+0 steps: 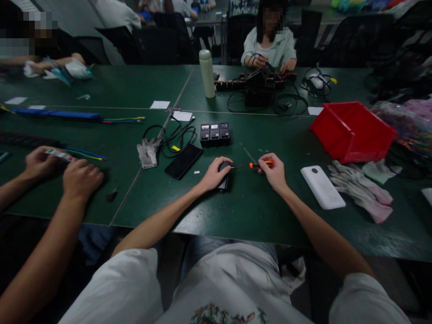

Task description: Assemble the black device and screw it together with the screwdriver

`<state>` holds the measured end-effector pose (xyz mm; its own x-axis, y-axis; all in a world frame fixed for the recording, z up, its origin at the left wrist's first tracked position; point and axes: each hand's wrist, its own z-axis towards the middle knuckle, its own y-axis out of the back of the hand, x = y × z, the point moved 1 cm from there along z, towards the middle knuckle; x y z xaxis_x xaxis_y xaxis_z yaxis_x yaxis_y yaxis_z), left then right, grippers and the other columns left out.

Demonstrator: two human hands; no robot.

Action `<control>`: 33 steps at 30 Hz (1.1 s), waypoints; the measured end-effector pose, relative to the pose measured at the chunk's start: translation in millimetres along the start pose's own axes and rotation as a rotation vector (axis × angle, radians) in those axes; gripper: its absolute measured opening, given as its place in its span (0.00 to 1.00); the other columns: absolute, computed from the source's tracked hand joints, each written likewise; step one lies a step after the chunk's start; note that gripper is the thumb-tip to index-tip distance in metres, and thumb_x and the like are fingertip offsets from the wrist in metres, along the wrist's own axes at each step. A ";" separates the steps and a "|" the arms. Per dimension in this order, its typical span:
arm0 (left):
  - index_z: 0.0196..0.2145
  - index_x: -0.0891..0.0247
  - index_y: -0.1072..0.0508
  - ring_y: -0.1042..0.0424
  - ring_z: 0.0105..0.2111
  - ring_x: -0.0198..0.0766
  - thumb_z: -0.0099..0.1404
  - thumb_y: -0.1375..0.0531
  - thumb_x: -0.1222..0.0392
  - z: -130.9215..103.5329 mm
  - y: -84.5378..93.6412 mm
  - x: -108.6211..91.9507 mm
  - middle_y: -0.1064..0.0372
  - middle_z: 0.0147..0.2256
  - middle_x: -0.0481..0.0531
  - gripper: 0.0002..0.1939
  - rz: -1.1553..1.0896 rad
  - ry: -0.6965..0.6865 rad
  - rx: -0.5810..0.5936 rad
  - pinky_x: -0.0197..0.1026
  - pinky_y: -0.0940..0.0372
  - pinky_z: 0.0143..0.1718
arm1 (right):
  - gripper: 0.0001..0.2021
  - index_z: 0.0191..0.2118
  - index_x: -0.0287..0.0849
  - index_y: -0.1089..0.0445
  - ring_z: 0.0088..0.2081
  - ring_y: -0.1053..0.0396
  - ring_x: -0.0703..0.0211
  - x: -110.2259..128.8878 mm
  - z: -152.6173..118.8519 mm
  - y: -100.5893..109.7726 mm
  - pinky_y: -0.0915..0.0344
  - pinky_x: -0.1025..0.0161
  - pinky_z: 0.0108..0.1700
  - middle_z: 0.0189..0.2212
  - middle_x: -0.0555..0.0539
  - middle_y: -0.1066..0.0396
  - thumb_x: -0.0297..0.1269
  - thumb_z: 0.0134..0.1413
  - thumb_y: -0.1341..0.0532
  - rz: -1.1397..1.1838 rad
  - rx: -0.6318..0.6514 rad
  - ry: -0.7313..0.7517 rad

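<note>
My right hand [274, 172] is closed around the orange-and-black handle of a screwdriver [269, 164]. Its thin shaft points left, and the tip reaches a small black device [223, 182] under my left hand [216, 173]. The fingers of my left hand are wrapped over that device, hiding much of it; I cannot tell its exact kind. Just beyond my hands stands a black block of three modules with pale labels [215, 134]. A dark smartphone [184, 162] lies to the left of my left hand.
To the right are a white power bank [323, 187], work gloves [361, 186] and a red bin [353, 132]. A pale green bottle [207, 74] stands farther back. Cables and a grey glove [148, 152] lie left. A neighbour's hands [83, 177] work at far left; another person sits opposite.
</note>
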<state>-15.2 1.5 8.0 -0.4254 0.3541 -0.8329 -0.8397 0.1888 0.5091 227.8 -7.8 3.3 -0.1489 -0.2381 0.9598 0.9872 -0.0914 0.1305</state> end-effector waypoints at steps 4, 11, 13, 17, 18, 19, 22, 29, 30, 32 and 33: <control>0.46 0.60 0.30 0.34 0.47 0.41 0.65 0.46 0.58 -0.1 0.0 0.8 0.32 0.45 0.52 0.12 -0.007 -0.013 -0.005 0.45 0.41 0.54 | 0.12 0.39 0.46 0.33 0.26 0.30 0.64 1.2 0.1 -0.5 0.30 0.63 0.28 0.33 0.51 0.32 0.46 0.53 0.37 0.016 -0.001 0.017; 0.45 0.60 0.30 0.34 0.47 0.42 0.65 0.46 0.58 -0.2 -0.4 -0.3 0.32 0.45 0.52 0.12 0.006 -0.001 -0.008 0.45 0.41 0.54 | 0.12 0.41 0.46 0.33 0.29 0.29 0.62 6.4 -0.7 1.6 0.28 0.61 0.31 0.37 0.49 0.33 0.44 0.53 0.36 0.000 0.011 0.034; 0.45 0.60 0.30 0.34 0.48 0.42 0.65 0.46 0.58 -1.7 -2.3 -0.5 0.32 0.45 0.52 0.12 0.001 -0.003 -0.021 0.45 0.41 0.54 | 0.12 0.41 0.45 0.33 0.30 0.29 0.62 7.1 -0.5 1.9 0.28 0.61 0.32 0.38 0.49 0.33 0.43 0.53 0.36 0.003 0.016 0.037; 0.46 0.60 0.30 0.34 0.47 0.41 0.65 0.46 0.59 -5.1 -6.2 0.8 0.33 0.44 0.51 0.12 -0.022 -0.017 -0.069 0.45 0.41 0.54 | 0.12 0.41 0.45 0.33 0.29 0.29 0.62 4.1 0.6 0.9 0.28 0.62 0.31 0.37 0.50 0.33 0.42 0.52 0.35 0.007 -0.015 0.043; 0.46 0.60 0.30 0.34 0.47 0.41 0.65 0.46 0.59 -5.6 -6.6 1.2 0.33 0.44 0.51 0.12 -0.025 -0.017 -0.070 0.45 0.41 0.54 | 0.12 0.41 0.45 0.33 0.28 0.29 0.62 2.9 0.9 0.4 0.29 0.62 0.30 0.36 0.50 0.33 0.42 0.52 0.35 0.004 -0.026 0.042; 0.46 0.60 0.30 0.34 0.47 0.41 0.65 0.46 0.59 -6.0 -6.5 1.5 0.33 0.44 0.52 0.12 -0.027 -0.017 -0.066 0.45 0.41 0.54 | 0.12 0.40 0.45 0.33 0.28 0.29 0.62 1.9 1.2 0.0 0.29 0.62 0.30 0.36 0.50 0.33 0.42 0.52 0.35 0.000 -0.034 0.041; 0.46 0.60 0.30 0.34 0.47 0.41 0.65 0.46 0.59 -6.3 -4.6 1.4 0.33 0.44 0.52 0.12 -0.035 -0.017 -0.050 0.45 0.41 0.54 | 0.12 0.40 0.45 0.33 0.28 0.29 0.62 0.8 1.5 -0.5 0.28 0.62 0.30 0.36 0.50 0.33 0.43 0.51 0.35 -0.020 -0.032 0.039; 0.45 0.60 0.30 0.34 0.46 0.42 0.65 0.46 0.60 -3.7 1.4 2.2 0.33 0.44 0.52 0.12 -0.054 -0.019 -0.069 0.45 0.42 0.54 | 0.15 0.43 0.45 0.33 0.39 0.28 0.55 5.2 1.5 -0.1 0.26 0.57 0.41 0.37 0.47 0.30 0.40 0.50 0.34 -0.001 0.024 0.067; 0.45 0.61 0.29 0.34 0.47 0.42 0.64 0.46 0.60 -3.1 1.9 2.6 0.33 0.44 0.52 0.12 -0.055 -0.017 -0.072 0.45 0.42 0.54 | 0.15 0.43 0.45 0.33 0.40 0.28 0.55 5.7 1.5 0.0 0.27 0.56 0.42 0.38 0.47 0.30 0.40 0.49 0.33 -0.006 0.027 0.070; 0.45 0.61 0.30 0.34 0.47 0.42 0.65 0.46 0.60 -2.0 2.6 3.3 0.33 0.44 0.52 0.12 -0.057 -0.014 -0.072 0.45 0.42 0.54 | 0.14 0.41 0.44 0.32 0.41 0.27 0.54 7.0 1.5 0.4 0.27 0.55 0.43 0.38 0.46 0.30 0.40 0.48 0.33 -0.025 0.026 0.077; 0.45 0.60 0.30 0.34 0.47 0.42 0.65 0.46 0.60 -1.7 2.7 3.6 0.33 0.44 0.52 0.12 -0.057 -0.014 -0.068 0.45 0.42 0.54 | 0.14 0.40 0.44 0.32 0.41 0.27 0.53 7.8 1.5 0.8 0.28 0.55 0.44 0.38 0.46 0.29 0.39 0.48 0.33 -0.030 0.030 0.079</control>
<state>-19.5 1.8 6.0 -0.3716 0.3574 -0.8568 -0.8837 0.1466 0.4444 227.6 -8.3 11.3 -0.1814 -0.3113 0.9328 0.9833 -0.0709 0.1676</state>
